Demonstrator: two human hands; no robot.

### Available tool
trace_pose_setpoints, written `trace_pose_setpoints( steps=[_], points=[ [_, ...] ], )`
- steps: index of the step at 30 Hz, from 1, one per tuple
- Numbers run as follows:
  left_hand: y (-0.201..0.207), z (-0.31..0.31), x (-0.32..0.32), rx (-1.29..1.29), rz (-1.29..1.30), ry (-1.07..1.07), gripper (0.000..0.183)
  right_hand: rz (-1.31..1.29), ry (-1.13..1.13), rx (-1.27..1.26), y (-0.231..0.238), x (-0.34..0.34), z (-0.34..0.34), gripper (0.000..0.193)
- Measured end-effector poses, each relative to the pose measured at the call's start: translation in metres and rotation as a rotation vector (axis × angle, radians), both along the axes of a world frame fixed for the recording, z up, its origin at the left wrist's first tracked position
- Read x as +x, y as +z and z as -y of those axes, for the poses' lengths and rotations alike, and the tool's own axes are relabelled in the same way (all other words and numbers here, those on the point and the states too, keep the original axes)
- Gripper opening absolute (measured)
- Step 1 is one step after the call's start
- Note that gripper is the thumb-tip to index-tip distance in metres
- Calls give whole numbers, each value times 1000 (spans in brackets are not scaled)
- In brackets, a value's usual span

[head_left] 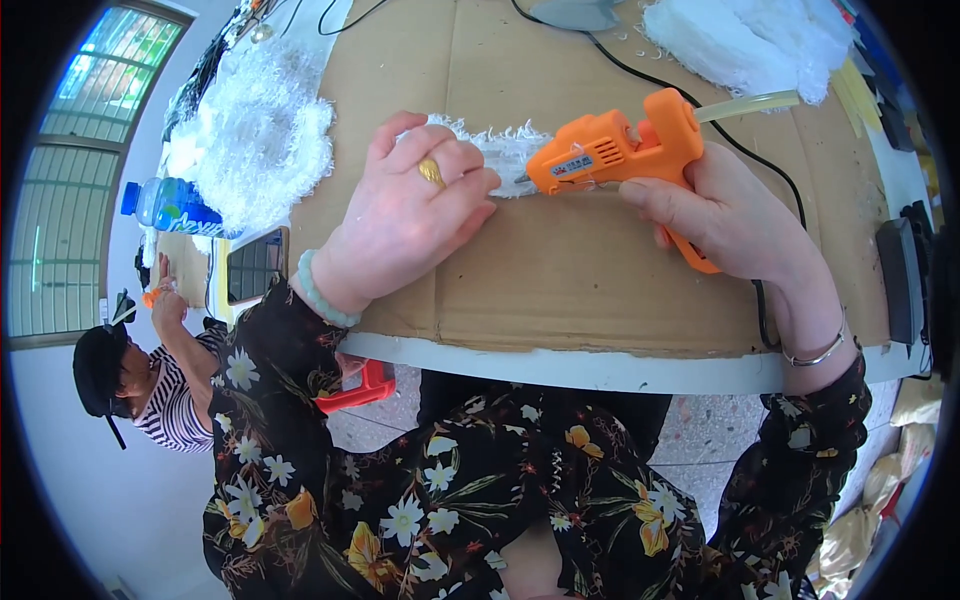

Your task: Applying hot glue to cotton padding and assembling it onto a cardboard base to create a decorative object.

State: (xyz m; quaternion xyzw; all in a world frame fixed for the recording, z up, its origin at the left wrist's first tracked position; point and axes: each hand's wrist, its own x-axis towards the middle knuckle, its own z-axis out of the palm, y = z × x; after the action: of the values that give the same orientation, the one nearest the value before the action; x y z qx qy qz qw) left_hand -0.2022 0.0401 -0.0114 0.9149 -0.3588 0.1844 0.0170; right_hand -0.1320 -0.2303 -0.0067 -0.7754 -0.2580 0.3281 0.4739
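My right hand [725, 205] is wrapped round the handle of an orange hot glue gun [620, 148]. A pale glue stick [748, 105] juts from the gun's back end. The nozzle points left and meets a strip of white fluffy fabric [512, 155] that lies on the cardboard. My left hand [418, 195] closes over the strip's left end with bent fingers, which hide that part of it.
Brown cardboard [560, 290] covers the table. White fluffy piles [262, 135] lie at the left and far right. A blue bottle [170, 205] and a phone or tablet [257, 265] sit at the left edge. The gun's black cord [640, 72] crosses the cardboard. Another person [170, 380] works at left.
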Motion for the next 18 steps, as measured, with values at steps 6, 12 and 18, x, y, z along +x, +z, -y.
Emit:
trace_pose_setpoints(
  steps=[6,12,18],
  points=[
    [-3,1,1,182,214,-118,16,51,-21,100,-6,-3,-1,35],
    [-6,4,2,228,195,-89,17,17,53,-82,0,0,-1,33],
    [-10,2,8,77,59,4,13,131,69,-71,-3,0,-1,35]
  ],
)
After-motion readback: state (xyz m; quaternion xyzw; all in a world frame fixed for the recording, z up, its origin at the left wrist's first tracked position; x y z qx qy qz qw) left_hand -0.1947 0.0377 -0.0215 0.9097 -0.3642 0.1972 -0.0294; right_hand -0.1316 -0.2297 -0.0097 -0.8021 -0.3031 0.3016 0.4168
